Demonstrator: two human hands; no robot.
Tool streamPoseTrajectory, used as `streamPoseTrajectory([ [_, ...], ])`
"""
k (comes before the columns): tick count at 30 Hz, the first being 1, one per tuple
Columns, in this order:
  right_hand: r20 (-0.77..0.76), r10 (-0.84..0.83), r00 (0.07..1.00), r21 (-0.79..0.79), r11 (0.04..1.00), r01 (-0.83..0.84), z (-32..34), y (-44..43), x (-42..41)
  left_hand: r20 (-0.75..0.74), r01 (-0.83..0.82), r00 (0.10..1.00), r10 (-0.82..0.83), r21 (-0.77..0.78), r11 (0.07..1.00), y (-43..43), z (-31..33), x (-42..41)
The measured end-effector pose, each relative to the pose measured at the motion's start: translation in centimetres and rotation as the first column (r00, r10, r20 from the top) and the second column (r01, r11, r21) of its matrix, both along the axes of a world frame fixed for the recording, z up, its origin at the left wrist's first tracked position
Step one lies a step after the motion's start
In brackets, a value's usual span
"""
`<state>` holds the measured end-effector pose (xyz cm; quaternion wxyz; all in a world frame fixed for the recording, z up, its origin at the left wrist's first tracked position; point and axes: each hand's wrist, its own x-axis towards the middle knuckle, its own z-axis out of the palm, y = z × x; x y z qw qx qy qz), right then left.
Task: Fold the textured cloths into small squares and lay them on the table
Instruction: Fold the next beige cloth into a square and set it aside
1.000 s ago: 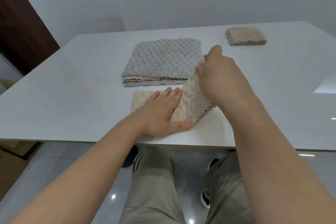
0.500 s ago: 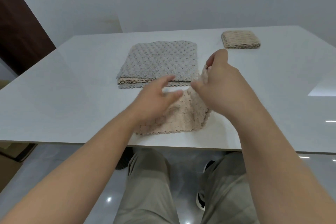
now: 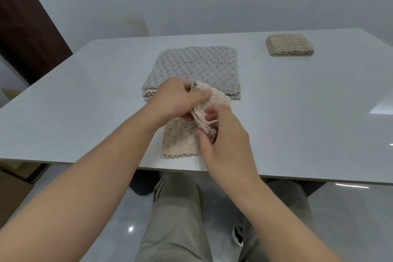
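Cloth (image 3: 180, 140) pinched (2 grips): left hand (image 3: 176, 100), right hand (image 3: 225, 140).

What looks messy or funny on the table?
Only the beige cloth near the front edge of the table: part lies flat, part is lifted and bunched between the left hand and right hand, which pinch it. It looks mid-fold. The grey cloth lies flat and the folded square is neat. Nothing spilled.

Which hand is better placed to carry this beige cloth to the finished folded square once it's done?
Probably the right hand: it grips the beige cloth, as the left hand does, but the folded square lies far right.
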<state>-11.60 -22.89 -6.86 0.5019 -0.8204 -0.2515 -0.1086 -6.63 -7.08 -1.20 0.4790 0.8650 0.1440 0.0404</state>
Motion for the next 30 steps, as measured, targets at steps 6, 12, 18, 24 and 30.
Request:
streamPoseTrajectory([
  [6,0.185,0.021,0.982,-0.001,1.0,-0.022,-1.6,1.3,-0.3,-0.095,-0.069,0.993,0.064,-0.048,0.996,1.8,-1.3,0.4],
  [12,0.291,0.092,0.952,-0.048,0.995,-0.082,-2.3,3.0,-0.7,-0.104,-0.078,0.992,0.067,-0.104,0.991,4.0,-1.9,0.1],
  [18,0.424,0.186,0.886,-0.109,0.982,-0.153,-2.7,3.8,-0.6,-0.054,-0.076,0.996,0.073,-0.056,0.996,5.4,-2.4,-0.7],
  [24,0.448,0.244,0.86,-0.148,0.969,-0.198,-3.8,4.1,-0.2,0.138,-0.154,0.981,0.137,0.118,0.981,6.1,-4.0,-0.8],
  [30,0.459,0.235,0.857,-0.243,0.961,-0.134,-4.0,4.0,-0.3,0.141,-0.145,0.984,0.112,0.257,0.955,6.4,-5.0,-0.5],
])
